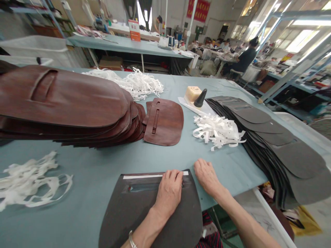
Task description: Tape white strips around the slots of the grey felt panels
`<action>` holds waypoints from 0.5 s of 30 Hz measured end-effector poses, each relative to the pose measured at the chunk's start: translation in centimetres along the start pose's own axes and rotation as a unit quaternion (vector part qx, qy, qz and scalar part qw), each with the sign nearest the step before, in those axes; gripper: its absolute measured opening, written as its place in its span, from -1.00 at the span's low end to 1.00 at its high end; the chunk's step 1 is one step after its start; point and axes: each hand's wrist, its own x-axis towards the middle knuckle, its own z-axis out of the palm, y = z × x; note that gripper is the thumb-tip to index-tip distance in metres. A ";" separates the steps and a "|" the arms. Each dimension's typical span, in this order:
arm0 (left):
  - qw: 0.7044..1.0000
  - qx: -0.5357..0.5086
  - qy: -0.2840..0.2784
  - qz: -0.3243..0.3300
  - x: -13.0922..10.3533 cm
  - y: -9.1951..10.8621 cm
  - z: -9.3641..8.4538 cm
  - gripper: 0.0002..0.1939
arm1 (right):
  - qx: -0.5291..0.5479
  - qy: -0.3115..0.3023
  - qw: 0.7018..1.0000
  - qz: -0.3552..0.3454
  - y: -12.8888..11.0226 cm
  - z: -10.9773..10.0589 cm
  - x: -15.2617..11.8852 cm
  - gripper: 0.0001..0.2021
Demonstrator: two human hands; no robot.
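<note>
A dark grey panel (pixel 124 213) with a zipped slot lies at the table's front edge, and a white strip (pixel 142 176) runs along its top edge. My left hand (pixel 170 189) rests on the panel and the strip near the right end, its fingers together and bent over the edge; anything under them is hidden. Just right of the panel's top corner, my right hand (pixel 206 175) is on the table with curled fingers. What it holds, if anything, cannot be seen.
Brown leather panels (pixel 85 96) are stacked at the left, with a smaller brown piece (pixel 168 120) beside them. White strips (pixel 217 131) lie in heaps. A yellowish block (pixel 193 93) and black cone (pixel 200 99) stand behind. Grey panels (pixel 289 148) fan out at right. People sit farther back.
</note>
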 end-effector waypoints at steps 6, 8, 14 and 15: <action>0.999 -0.001 0.029 -0.031 0.0 0.1 -0.2 -0.65 | 0.079 0.032 0.992 0.089 1.9 -0.2 -1.1 -0.74; 0.999 0.003 0.029 -0.036 0.0 0.1 -0.1 -0.66 | 0.187 0.046 0.979 0.064 0.3 -0.5 -0.6 -0.81; 0.996 0.087 0.017 0.026 -0.6 0.3 0.9 -0.65 | 0.273 0.059 0.959 -0.049 -3.2 -0.1 -0.2 -0.83; 0.993 0.109 0.016 0.036 -0.8 0.3 1.1 -0.64 | 0.262 0.070 0.961 -0.058 -3.2 0.1 -0.3 -0.82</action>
